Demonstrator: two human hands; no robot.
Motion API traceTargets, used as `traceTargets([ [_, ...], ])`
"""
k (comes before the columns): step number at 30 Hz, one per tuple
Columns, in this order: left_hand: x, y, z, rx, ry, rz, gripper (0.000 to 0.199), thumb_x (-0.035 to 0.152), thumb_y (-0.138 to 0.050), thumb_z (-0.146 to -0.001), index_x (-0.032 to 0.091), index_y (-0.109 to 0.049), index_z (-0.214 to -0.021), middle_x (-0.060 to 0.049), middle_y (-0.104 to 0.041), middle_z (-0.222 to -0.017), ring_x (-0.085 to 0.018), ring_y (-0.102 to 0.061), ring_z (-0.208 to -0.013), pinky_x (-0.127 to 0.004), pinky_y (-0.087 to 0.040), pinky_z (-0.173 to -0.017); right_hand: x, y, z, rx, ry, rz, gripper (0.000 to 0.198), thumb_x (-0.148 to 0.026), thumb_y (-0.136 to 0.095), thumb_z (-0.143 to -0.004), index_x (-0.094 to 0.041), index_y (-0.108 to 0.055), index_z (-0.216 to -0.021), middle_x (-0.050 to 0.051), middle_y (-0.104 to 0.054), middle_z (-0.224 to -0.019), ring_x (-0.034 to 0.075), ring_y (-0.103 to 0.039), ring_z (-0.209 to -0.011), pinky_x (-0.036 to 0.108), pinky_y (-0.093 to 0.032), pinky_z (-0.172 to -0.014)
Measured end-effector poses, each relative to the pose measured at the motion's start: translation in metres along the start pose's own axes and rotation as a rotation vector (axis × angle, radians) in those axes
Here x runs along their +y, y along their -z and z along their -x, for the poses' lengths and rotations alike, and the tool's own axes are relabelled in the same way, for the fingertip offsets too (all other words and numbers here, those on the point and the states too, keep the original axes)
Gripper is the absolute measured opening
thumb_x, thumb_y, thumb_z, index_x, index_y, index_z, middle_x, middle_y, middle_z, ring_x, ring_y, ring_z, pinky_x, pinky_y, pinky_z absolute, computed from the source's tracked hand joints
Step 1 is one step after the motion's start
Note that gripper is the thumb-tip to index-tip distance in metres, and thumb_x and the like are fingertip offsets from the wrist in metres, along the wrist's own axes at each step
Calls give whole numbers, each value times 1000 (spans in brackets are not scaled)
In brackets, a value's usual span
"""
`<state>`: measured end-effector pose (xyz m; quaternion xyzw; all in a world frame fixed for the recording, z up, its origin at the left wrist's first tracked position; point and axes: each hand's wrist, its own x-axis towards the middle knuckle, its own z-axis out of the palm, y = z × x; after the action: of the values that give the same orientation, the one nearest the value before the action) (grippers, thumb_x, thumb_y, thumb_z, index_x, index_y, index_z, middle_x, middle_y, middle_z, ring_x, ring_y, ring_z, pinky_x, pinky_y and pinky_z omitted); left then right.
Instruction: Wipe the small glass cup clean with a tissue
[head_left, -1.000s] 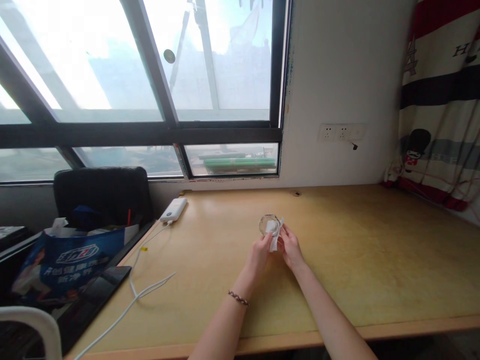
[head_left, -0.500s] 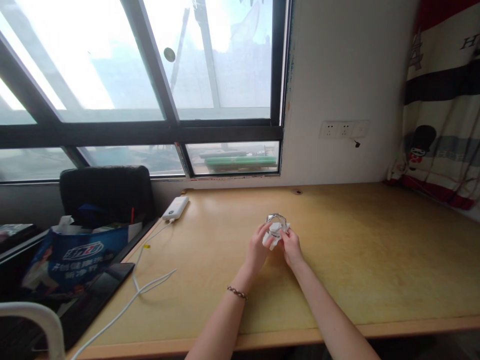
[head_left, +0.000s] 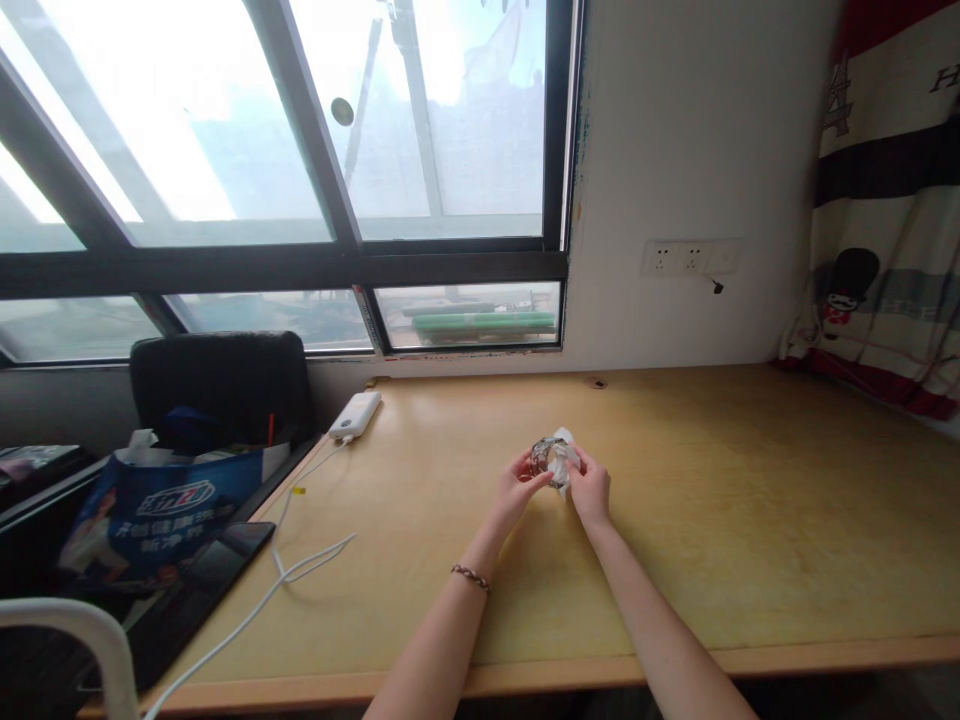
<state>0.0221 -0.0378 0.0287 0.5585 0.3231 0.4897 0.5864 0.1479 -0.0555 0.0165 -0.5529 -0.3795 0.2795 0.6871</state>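
A round, see-through ring [head_left: 538, 457] was up in both hands, above the middle of the table [head_left: 750, 510], with crumpled white tissue [head_left: 564, 435] bunched against its right side. The left hand [head_left: 517, 490] pinched the ring's left edge between thumb and fingers; the right hand [head_left: 591, 488] pinched the tissue against the other side, hiding part of the rim. Off to the left, well apart, a white power bank [head_left: 357, 412] lay at the table's edge, its white cable [head_left: 282, 579] trailing toward the near corner. Beyond that edge, a blue bag [head_left: 172, 510] stood before a black chair [head_left: 221, 385]. Half a second earlier, the tissue had hung low, in front of the ring; now it poked above the right side.
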Motion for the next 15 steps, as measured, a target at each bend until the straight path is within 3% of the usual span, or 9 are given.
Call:
traceTargets([
  [4,-6,-1,3,96,89,78,35,35,-60,-64,9,-60,-88,-8,-62,-73,-15,-56,-65,-24,-43,-60,-3,-1,1,-35,74,21,27,-23,-57,-63,-20,-65,-88,4,-65,-89,19,-58,-80,29,-40,-77],
  [8,-14,4,-1,160,161,258,33,38,-58,-64,10,-61,-80,-7,-62,-68,-14,-56,-61,-24,-43,-56,2,-6,-3,-13,-93,-258,31,-30,-62,-60,-16,-65,-87,5,-66,-86,18,-59,-78,28,-44,-72],
  [11,-14,6,-2,127,189,427,32,38,-54,-67,12,-60,-85,-9,-63,-77,-15,-58,-69,-28,-45,-66,2,-8,-5,-36,-246,-500,35,-33,-64,-58,-14,-63,-88,6,-65,-86,18,-60,-75,27,-47,-65],
  [15,-8,4,-1,57,170,522,33,33,-54,-68,15,-56,-96,-10,-62,-91,-17,-57,-82,-33,-44,-75,-5,-8,-4,-64,-288,-609,30,-34,-61,-63,-15,-61,-86,5,-65,-85,17,-60,-73,26,-48,-63],
])
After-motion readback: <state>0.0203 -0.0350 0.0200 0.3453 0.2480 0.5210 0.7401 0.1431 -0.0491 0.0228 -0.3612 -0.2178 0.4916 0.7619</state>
